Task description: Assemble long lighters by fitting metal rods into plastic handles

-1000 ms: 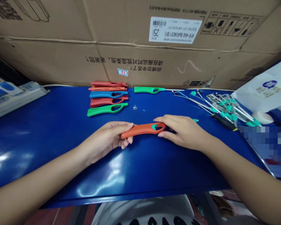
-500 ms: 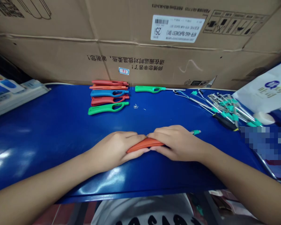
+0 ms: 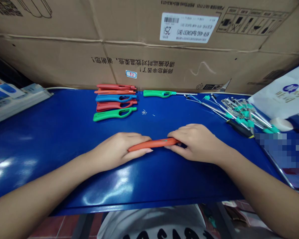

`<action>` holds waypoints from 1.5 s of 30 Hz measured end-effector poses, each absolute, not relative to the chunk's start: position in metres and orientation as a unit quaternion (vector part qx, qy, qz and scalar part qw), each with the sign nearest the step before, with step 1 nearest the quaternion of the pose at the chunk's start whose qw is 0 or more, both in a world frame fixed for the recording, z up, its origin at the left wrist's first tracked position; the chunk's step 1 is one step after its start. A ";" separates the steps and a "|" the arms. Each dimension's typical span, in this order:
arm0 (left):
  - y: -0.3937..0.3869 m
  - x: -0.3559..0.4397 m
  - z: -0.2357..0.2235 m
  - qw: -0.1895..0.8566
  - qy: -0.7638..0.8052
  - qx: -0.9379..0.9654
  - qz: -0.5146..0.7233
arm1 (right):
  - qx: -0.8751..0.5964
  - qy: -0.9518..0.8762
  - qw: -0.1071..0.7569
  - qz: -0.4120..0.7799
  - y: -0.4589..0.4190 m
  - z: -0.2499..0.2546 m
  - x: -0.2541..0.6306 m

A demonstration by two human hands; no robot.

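Note:
An orange long-nosed lighter (image 3: 154, 144) lies crosswise between my two hands, turned so that its narrow side faces up. My left hand (image 3: 123, 147) is closed round its rounded left end. At the trigger end, my right hand (image 3: 193, 142) grips it with thumb and fingers, and a bit of green shows by the guard. My right hand hides the nozzle side. Beyond them a green lighter (image 3: 159, 94) with a metal rod lies by the carton. Left of it are several lighter casings (image 3: 114, 114) in red, orange, blue and green.
A heap of metal rods with green parts (image 3: 241, 114) lies at the right, beside a black-handled screwdriver (image 3: 240, 128). Tiny white pins (image 3: 144, 112) are on the blue table (image 3: 139, 186). A large carton (image 3: 72, 59) stands behind; a power strip (image 3: 22, 101) sits at left.
My left hand has come over the lighter's left end, and the lighter has rolled from its broad side onto its narrow side. My hands dipped toward me, then rose slightly and drew apart.

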State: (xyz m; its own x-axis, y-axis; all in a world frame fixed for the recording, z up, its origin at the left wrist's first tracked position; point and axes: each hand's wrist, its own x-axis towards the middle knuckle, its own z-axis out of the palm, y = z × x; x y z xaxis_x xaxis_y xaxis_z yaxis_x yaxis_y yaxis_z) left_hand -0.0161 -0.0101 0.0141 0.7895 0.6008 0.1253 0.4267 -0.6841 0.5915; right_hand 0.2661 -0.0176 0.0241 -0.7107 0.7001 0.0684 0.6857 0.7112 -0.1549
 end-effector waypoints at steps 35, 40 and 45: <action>-0.018 -0.011 0.009 0.201 0.325 0.911 0.154 | -0.372 -0.928 0.020 -0.003 -0.022 0.025 0.258; -0.009 -0.021 0.014 0.175 0.341 0.909 0.162 | -0.414 -0.905 0.036 -0.087 -0.005 0.036 0.291; -0.001 -0.030 0.018 0.128 0.362 0.904 0.186 | -0.453 -0.887 0.028 -0.086 0.008 0.039 0.315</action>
